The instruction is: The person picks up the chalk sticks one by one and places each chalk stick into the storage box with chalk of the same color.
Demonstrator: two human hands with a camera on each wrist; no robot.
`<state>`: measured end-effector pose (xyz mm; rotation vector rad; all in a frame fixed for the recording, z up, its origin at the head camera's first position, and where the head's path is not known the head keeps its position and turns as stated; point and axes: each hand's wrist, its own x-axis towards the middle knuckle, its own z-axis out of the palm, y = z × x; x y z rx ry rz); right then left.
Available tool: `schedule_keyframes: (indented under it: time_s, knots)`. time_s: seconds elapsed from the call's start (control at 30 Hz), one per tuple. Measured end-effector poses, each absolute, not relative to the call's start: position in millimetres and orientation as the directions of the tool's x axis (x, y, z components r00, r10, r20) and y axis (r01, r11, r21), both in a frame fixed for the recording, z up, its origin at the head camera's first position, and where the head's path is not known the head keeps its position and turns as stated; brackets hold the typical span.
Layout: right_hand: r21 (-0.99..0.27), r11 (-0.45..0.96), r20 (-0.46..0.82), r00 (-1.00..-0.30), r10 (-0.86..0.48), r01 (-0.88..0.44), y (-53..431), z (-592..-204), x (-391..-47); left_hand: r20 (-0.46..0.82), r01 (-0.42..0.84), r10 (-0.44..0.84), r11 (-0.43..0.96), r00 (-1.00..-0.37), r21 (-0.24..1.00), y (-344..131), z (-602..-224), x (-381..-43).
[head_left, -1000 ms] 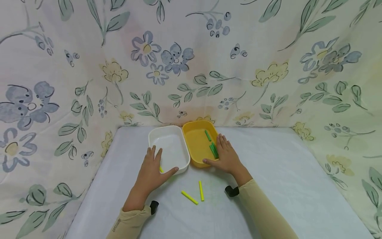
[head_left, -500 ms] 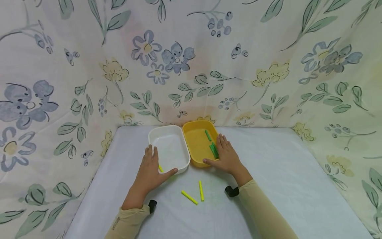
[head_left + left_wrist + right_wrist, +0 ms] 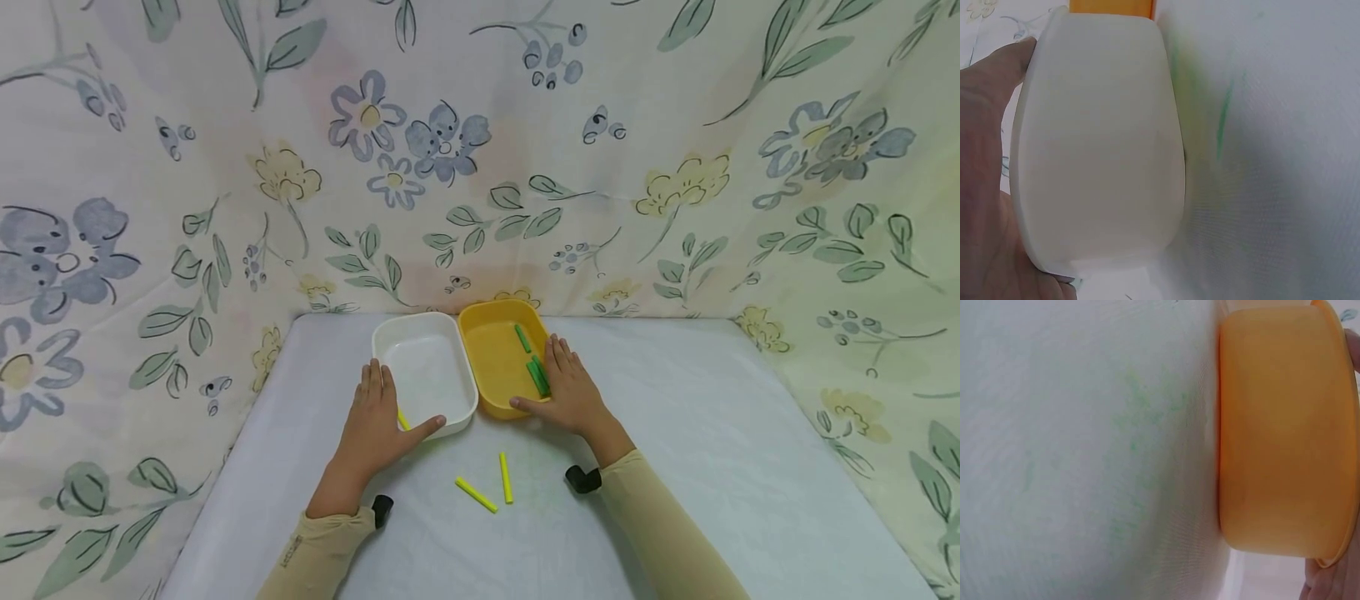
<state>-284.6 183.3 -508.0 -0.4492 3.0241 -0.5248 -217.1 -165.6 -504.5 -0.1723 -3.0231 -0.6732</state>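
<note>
A white rectangular tub point(image 3: 429, 362) stands beside a yellow tub point(image 3: 491, 367), their sides close together. My left hand point(image 3: 367, 433) touches the white tub's near-left corner, with straight fingers along the side and the thumb at the near rim. Part of a yellow chalk stick point(image 3: 403, 419) shows inside that tub, partly hidden by the hand. At the yellow tub's near-right corner rests my right hand point(image 3: 572, 398), its fingers extended and thumb spread over the front rim. Several green chalk sticks point(image 3: 537, 377) lie in the yellow tub. The left wrist view shows the white tub's outer wall point(image 3: 1100, 137); the right wrist view shows the yellow one's point(image 3: 1285, 431).
Two yellow chalk sticks, one slanting point(image 3: 476, 495) and one nearly upright in the view point(image 3: 506, 478), lie on the white cloth in front of the tubs. Faint green smears point(image 3: 1225, 115) mark the cloth. A floral curtain point(image 3: 480, 167) hangs behind the table.
The left hand's fingers have drawn closer together and shifted slightly left at the white tub's corner. The right hand, both tubs and the chalk sticks stay where they were.
</note>
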Motion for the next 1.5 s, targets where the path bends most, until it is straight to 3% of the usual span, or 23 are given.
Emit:
schedule_keyframes:
  time_s: [0.67, 1.5]
  knots:
    - [-0.288, 0.916, -0.003, -0.956, -0.293, -0.279, 184.3, -505.5, -292.7, 0.099, 0.112, 0.08, 0.916, -0.992, 0.385, -164.0, -504.8, -216.7]
    - [-0.404, 0.878, 0.046, -0.964, -0.261, -0.257, 179.1, -504.3, -274.7, 0.112, 0.113, 0.076, 0.922, -0.991, 0.369, -163.0, -509.4, -216.1]
